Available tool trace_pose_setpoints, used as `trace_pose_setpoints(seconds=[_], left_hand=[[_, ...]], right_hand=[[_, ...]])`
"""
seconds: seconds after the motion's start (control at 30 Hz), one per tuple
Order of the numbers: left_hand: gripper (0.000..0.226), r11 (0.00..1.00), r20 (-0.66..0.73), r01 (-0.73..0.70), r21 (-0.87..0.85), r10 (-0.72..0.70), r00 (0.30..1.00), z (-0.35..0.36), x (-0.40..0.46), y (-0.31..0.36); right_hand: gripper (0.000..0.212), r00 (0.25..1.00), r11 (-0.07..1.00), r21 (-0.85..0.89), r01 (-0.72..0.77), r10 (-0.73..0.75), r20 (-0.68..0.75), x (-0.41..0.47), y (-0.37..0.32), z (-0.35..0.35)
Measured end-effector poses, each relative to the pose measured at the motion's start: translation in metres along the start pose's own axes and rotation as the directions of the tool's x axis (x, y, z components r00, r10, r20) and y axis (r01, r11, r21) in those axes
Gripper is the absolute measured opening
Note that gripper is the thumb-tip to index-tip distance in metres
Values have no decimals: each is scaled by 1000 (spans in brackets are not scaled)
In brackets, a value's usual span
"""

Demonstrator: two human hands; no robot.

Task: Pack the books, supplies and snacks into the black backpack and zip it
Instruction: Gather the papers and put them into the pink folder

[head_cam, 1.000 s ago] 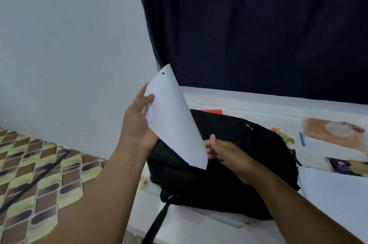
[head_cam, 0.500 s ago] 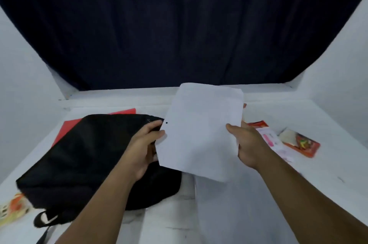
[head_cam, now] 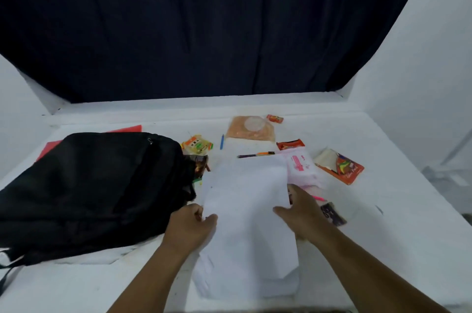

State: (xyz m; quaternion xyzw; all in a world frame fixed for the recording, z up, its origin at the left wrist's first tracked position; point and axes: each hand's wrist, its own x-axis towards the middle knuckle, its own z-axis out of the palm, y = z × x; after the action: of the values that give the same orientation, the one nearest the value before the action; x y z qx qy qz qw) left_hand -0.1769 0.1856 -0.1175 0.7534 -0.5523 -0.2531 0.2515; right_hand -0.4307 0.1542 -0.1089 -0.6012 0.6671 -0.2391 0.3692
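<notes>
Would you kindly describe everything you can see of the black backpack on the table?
The black backpack lies on its side on the left part of the white table. It looks like soft, matte fabric, slumped and creased, with a small metal zipper pull near its top edge. Straps trail off its lower left corner. A red sheet pokes out from beneath its far edge, and snack packets sit against its right end. The left hand is close beside it; whether they touch is unclear.

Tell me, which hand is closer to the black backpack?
Left. The left hand sits right beside the backpack, at its near right edge; the right hand is farther right, across the white papers.
</notes>
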Motion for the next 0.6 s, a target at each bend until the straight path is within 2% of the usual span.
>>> trace_pose_setpoints(seconds=[0.07, 0.13, 0.23, 0.3, 0.47, 0.6], left_hand=[[36, 999, -44, 1, 50, 1, 999, 1, -2, -7], [24, 995, -27, 25, 97, -22, 999, 1, -5, -11], [71, 993, 72, 98, 62, -102, 992, 2, -12, -12], [78, 993, 115, 99, 63, -106, 988, 5, -15, -9], [64, 986, 57, 108, -124, -101, 993, 17, -10, -5], [53, 891, 20, 257, -374, -270, 963, 21, -4, 2]], right_hand=[[34, 1000, 996, -88, -2, 0, -15, 2, 6, 10], [41, 1000, 988, -155, -20, 17, -22, 4, 9, 17], [55, 998, 971, -232, -59, 64, 13, 6, 9, 20], [62, 994, 957, -276, -91, 105, 34, 9, 8, 20], [68, 992, 982, -143, -120, 126, 33, 16, 6, 25], [55, 978, 976, 76, -206, 202, 51, 21, 1, 22]])
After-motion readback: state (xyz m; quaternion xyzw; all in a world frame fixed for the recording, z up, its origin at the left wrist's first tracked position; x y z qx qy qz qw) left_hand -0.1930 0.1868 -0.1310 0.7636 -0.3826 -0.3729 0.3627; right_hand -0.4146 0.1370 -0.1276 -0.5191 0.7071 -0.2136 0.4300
